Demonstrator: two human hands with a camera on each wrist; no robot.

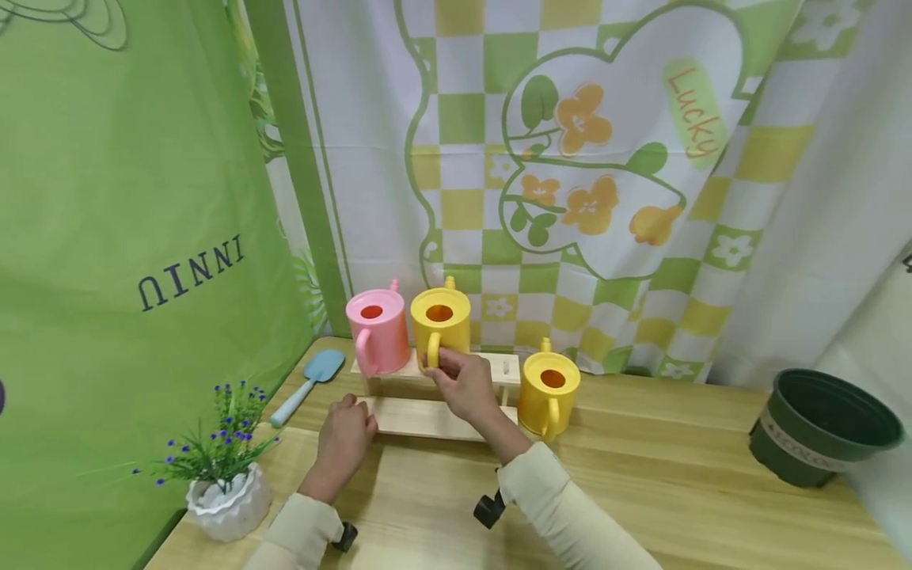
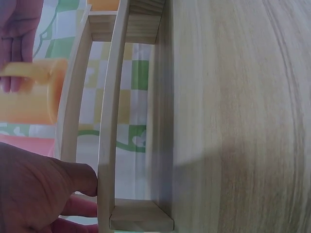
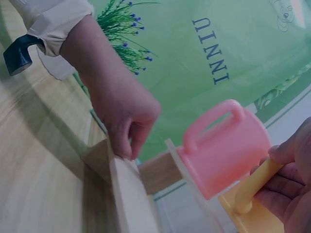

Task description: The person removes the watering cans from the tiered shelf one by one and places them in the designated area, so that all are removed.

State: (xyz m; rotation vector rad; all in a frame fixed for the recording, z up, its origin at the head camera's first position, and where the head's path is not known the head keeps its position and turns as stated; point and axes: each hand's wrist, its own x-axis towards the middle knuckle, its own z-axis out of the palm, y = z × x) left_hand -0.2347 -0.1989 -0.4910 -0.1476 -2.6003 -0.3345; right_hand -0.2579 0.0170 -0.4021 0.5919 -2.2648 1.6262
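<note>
A two-tier wooden stand [image 1: 427, 417] is on the table. On its upper tier are a pink watering can [image 1: 388, 340] and, to the right, a yellow watering can [image 1: 451, 326], handles toward me. My right hand [image 1: 466, 388] holds the yellow can's handle; in the right wrist view its fingers [image 3: 281, 191] curl round that handle. With thumb and fingers my left hand [image 1: 345, 439] pinches the left end of the lower board [image 2: 108, 121]. A second yellow watering can [image 1: 539, 404] stands on the table just right of the stand.
A blue-bladed trowel [image 1: 324, 365] lies left of the stand. Nearer on the left is a white pot [image 1: 238, 507] with purple-flowered plants. A dark green planter [image 1: 798, 455] stands at the far right. Printed curtains [image 1: 470, 190] hang behind the table.
</note>
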